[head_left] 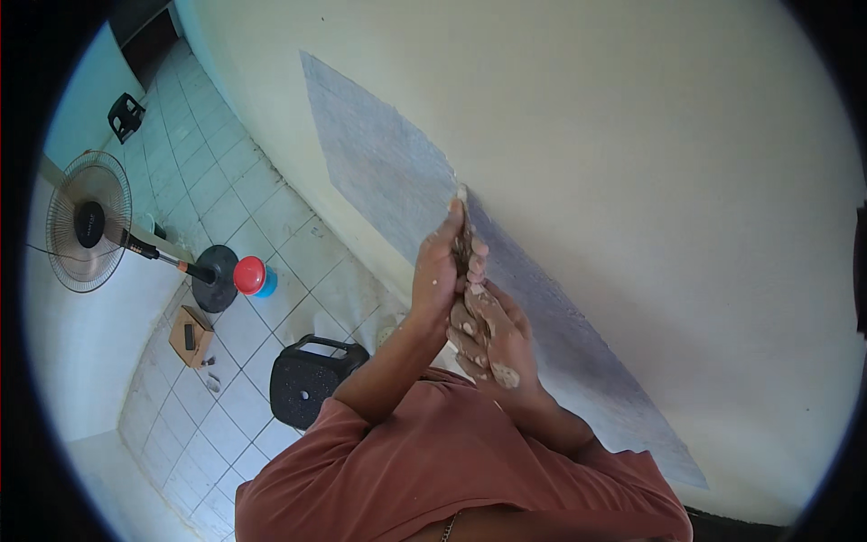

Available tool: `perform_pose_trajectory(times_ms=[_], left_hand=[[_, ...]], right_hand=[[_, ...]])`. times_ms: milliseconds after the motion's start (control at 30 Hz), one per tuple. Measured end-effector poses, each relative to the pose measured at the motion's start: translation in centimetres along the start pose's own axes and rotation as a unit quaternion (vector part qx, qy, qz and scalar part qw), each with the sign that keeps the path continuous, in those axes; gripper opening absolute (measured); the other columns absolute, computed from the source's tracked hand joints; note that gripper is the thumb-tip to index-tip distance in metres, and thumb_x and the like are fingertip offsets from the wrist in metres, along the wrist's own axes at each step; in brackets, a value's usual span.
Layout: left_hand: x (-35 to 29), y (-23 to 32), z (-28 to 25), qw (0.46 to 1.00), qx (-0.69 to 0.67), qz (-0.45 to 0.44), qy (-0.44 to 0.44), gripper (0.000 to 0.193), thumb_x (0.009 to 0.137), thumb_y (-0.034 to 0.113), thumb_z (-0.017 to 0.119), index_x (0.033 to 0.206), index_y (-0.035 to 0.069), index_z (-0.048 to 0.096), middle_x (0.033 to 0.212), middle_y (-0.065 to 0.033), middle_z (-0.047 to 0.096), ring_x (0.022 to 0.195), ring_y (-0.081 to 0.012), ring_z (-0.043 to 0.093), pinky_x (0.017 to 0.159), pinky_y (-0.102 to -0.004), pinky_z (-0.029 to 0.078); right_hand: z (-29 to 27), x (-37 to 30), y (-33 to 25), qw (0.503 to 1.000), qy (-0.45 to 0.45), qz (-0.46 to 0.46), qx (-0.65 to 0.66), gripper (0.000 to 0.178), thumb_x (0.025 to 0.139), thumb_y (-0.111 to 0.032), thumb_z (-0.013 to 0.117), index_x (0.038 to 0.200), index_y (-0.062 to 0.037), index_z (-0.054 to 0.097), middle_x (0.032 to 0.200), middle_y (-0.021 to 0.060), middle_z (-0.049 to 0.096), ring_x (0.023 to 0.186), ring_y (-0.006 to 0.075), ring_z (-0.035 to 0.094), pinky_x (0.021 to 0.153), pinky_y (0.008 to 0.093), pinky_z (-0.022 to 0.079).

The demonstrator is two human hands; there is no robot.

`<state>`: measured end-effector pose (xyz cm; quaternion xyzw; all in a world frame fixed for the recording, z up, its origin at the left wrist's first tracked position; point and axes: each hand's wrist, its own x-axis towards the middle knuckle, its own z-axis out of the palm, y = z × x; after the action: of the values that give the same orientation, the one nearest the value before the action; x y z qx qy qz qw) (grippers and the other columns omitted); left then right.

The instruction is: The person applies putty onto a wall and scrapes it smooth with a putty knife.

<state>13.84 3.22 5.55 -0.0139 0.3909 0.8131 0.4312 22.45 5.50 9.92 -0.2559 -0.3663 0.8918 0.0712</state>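
Note:
My left hand (437, 269) and my right hand (498, 330) meet in front of my chest, close to the wall. Pale, wet-looking paste (504, 375) smears the right hand in lumps, and flecks of it dot the left. My left hand is closed, with its upper fingers pointing at the wall and whitish at the tips. Just below it, the right hand's fingers are curled and pressed together against the left. Whatever lies between the two hands, if anything, is hidden. Behind them runs a long grey-blue patch (379, 149) on the cream wall (632, 135).
To the left on the tiled floor (271, 217) stand a black stool (307, 388), a pedestal fan (90, 221), a blue tub with a red lid (253, 275) and an open cardboard box (191, 339). Another black stool (126, 117) is farther off, near a doorway.

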Motion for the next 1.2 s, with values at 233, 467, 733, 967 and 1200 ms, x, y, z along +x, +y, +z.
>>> perform_pose_trajectory(times_ms=[233,467,733,967,1200], left_hand=[[1.7,1.9,-0.3,0.996,-0.075,0.040,-0.033,0.047,0.087,0.049,0.046,0.068,0.007,0.052,0.051,-0.0023,0.049,0.040,-0.0094,0.044,0.038,-0.0206,0.035],[1.8,2.0,-0.9,0.997,-0.063,0.024,-0.030,0.042,0.086,0.046,0.050,0.072,0.006,0.050,0.053,-0.0030,0.050,0.039,-0.0101,0.045,0.037,-0.0205,0.036],[1.5,1.8,-0.9,0.999,-0.035,0.002,-0.018,0.039,0.087,0.046,0.050,0.075,0.009,0.047,0.055,-0.0022,0.051,0.040,-0.0083,0.045,0.036,-0.0202,0.035],[1.9,2.1,-0.8,0.998,-0.060,0.007,-0.022,0.038,0.087,0.046,0.049,0.075,0.009,0.047,0.056,-0.0016,0.050,0.042,-0.0078,0.045,0.038,-0.0196,0.035],[0.9,1.6,-0.2,0.994,-0.095,-0.038,-0.030,0.040,0.088,0.045,0.048,0.071,0.008,0.047,0.055,-0.0014,0.049,0.042,-0.0079,0.045,0.039,-0.0193,0.035]], right_hand=[[0.0,1.1,-0.5,1.000,-0.009,-0.008,0.004,0.013,0.092,-0.020,0.041,0.096,-0.0078,0.046,0.063,-0.0020,0.041,0.038,0.0032,0.032,0.028,0.0170,0.025],[0.3,0.4,0.8,0.997,0.049,-0.026,-0.061,0.018,0.093,-0.020,0.040,0.102,-0.0067,0.047,0.062,-0.0026,0.041,0.038,0.0029,0.032,0.029,0.0169,0.025],[1.0,1.1,0.4,0.998,0.039,-0.025,-0.051,0.017,0.092,-0.019,0.040,0.102,-0.0070,0.047,0.064,-0.0028,0.040,0.038,0.0030,0.031,0.030,0.0169,0.025],[0.5,0.5,0.2,0.995,0.075,-0.009,-0.065,0.018,0.092,-0.018,0.041,0.103,-0.0061,0.046,0.065,-0.0014,0.041,0.038,0.0033,0.031,0.029,0.0171,0.025],[-0.6,0.2,0.1,0.998,0.038,0.007,-0.045,0.017,0.092,-0.017,0.040,0.103,-0.0064,0.046,0.064,-0.0010,0.041,0.037,0.0027,0.031,0.028,0.0157,0.024]])
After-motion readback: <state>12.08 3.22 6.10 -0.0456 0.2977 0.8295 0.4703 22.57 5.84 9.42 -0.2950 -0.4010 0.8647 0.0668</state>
